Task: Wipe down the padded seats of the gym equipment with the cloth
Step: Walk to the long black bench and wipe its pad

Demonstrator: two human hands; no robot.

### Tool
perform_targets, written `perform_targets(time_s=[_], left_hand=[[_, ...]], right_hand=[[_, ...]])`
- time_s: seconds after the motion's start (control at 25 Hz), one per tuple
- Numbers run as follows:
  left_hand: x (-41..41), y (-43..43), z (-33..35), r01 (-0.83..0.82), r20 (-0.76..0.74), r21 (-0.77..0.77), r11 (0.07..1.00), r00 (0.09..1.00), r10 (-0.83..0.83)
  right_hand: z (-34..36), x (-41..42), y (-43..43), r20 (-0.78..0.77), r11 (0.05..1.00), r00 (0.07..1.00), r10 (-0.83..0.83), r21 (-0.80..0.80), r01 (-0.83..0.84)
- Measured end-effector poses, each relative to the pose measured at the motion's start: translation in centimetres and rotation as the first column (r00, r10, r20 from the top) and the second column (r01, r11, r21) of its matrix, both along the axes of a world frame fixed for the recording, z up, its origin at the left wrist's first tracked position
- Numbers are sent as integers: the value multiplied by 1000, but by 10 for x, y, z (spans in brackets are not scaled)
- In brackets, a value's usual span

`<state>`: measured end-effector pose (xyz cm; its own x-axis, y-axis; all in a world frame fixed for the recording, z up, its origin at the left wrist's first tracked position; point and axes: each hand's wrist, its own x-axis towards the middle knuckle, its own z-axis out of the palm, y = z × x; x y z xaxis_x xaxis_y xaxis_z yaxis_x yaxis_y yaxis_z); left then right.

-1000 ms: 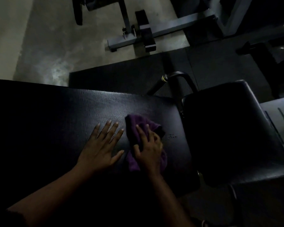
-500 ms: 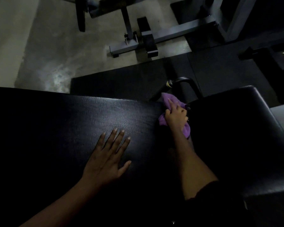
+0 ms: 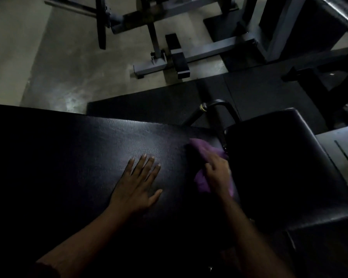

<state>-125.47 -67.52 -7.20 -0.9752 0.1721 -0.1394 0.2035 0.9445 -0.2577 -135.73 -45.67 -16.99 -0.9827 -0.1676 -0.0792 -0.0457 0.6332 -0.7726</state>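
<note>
A long black padded bench pad (image 3: 88, 157) fills the left and middle of the view. My left hand (image 3: 138, 185) lies flat on it, fingers spread, holding nothing. My right hand (image 3: 217, 173) presses a purple cloth (image 3: 202, 151) onto the pad's right end, beside the gap to a second black padded seat (image 3: 279, 167) on the right. The cloth bunches under the palm and sticks out beyond the fingers.
A curved black handle bar (image 3: 217, 103) rises behind the gap between the pads. Grey steel machine frames (image 3: 199, 51) stand on the concrete floor beyond. Black rubber mats (image 3: 259, 91) cover the floor at right. A grey plate (image 3: 342, 149) lies at the right edge.
My right hand has pulled the cloth back from the far corner by the handle bar toward me along the pad's right end. The left hand stays flat in place.
</note>
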Motion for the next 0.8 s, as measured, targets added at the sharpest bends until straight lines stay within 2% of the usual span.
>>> perform_targets(time_s=[0.04, 0.12, 0.16, 0.32, 0.52, 0.64, 0.68, 0.8], left_hand=[[1, 0, 0, -1, -12, 0, 1000, 1000, 1], [1, 1, 0, -6, -19, -4, 1000, 1000, 5], [-1, 1, 0, -10, -11, -13, 1000, 1000, 10], [10, -3, 22, -12, 68, -70, 997, 998, 17], [77, -35, 63, -71, 2, -18, 997, 997, 71], [118, -50, 87, -133, -2, -22, 991, 991, 133], [132, -54, 93, -147, 6, -28, 989, 989, 147], [168, -67, 107, -191, -15, -41, 981, 982, 191]], right_hand=[[-13, 1, 20, 69, 991, 994, -89, 110, 81], [-23, 10, 31, 154, 939, 976, -156, 330, 98], [-18, 16, 22, 171, 925, 970, -172, 365, 100], [22, 52, -21, 160, 934, 977, -140, 348, 77], [73, 115, -76, 105, 970, 994, -33, 244, 6], [114, 159, -114, 18, 987, 999, -46, 157, 42], [126, 176, -124, -10, 991, 1000, 0, 136, 1], [146, 208, -113, -72, 946, 946, 316, 98, -308]])
